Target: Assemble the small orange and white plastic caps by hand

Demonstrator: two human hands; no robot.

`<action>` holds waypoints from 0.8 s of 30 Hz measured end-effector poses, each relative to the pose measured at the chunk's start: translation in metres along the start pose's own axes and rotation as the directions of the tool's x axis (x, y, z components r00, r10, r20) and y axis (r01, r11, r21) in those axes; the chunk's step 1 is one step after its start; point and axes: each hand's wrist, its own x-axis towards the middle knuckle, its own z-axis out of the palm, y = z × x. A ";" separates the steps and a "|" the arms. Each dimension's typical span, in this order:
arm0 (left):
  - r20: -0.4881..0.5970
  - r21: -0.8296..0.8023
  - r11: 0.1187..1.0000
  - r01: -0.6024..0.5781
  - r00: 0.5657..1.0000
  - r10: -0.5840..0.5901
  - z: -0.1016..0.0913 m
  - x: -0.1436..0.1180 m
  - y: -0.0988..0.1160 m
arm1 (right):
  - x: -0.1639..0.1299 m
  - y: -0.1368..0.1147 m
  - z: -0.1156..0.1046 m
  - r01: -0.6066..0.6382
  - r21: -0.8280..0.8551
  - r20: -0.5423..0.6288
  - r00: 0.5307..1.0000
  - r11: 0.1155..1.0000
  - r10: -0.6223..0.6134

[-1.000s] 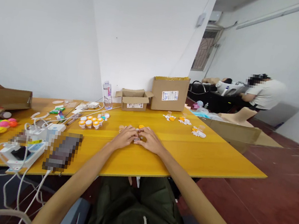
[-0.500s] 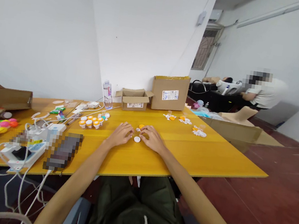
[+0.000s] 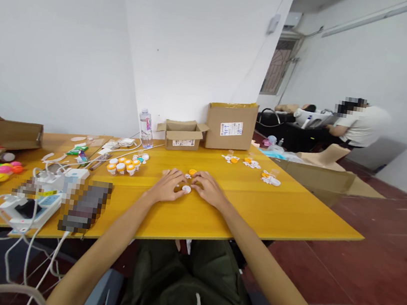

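Both hands lie loosely curled on the table (image 3: 274,213), left hand (image 3: 167,188) and right hand (image 3: 209,189) flanking a white cap (image 3: 186,189), fingertips touching it. Nearby, orange-lidded cups (image 3: 124,165) cluster; the open box (image 3: 182,136) hides its contents.

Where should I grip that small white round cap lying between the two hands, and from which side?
Pinch the white cap across its rim, coming from above. It lies flat on the yellow table, so only its edge offers a hold, and a low disc gives little to a sideways approach. The left hand and right hand flank it closely, leaving the top as the free way in.
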 end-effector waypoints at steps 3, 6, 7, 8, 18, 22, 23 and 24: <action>-0.002 -0.001 1.000 0.006 1.000 -0.006 0.002 0.000 0.000 | 0.000 0.002 -0.001 -0.015 -0.003 -0.014 1.000 1.000 0.015; 0.006 -0.004 1.000 0.014 1.000 -0.014 0.004 0.000 -0.001 | 0.000 0.003 -0.002 -0.010 -0.007 -0.009 1.000 1.000 0.010; 0.008 -0.008 1.000 0.015 1.000 -0.015 0.004 0.000 -0.001 | 0.000 0.003 -0.002 -0.005 -0.008 -0.006 1.000 1.000 0.005; 0.009 -0.012 1.000 0.013 1.000 -0.013 0.005 0.000 -0.002 | 0.000 0.003 -0.002 0.000 -0.007 -0.002 1.000 1.000 0.000; 0.011 -0.020 1.000 0.011 1.000 -0.010 0.005 0.000 -0.002 | -0.001 0.004 -0.002 0.018 0.011 0.014 1.000 1.000 -0.018; 0.016 -0.025 1.000 0.019 1.000 -0.018 0.005 0.000 -0.002 | -0.001 0.005 0.000 0.019 0.025 -0.009 1.000 1.000 -0.018; 0.015 -0.025 0.999 0.019 1.000 -0.019 0.005 0.000 -0.001 | -0.001 0.005 0.000 0.019 0.028 -0.016 1.000 0.999 -0.018; 0.015 -0.026 0.999 0.019 1.000 -0.018 0.005 0.000 -0.001 | -0.001 0.005 0.000 0.019 0.030 -0.021 1.000 0.999 -0.019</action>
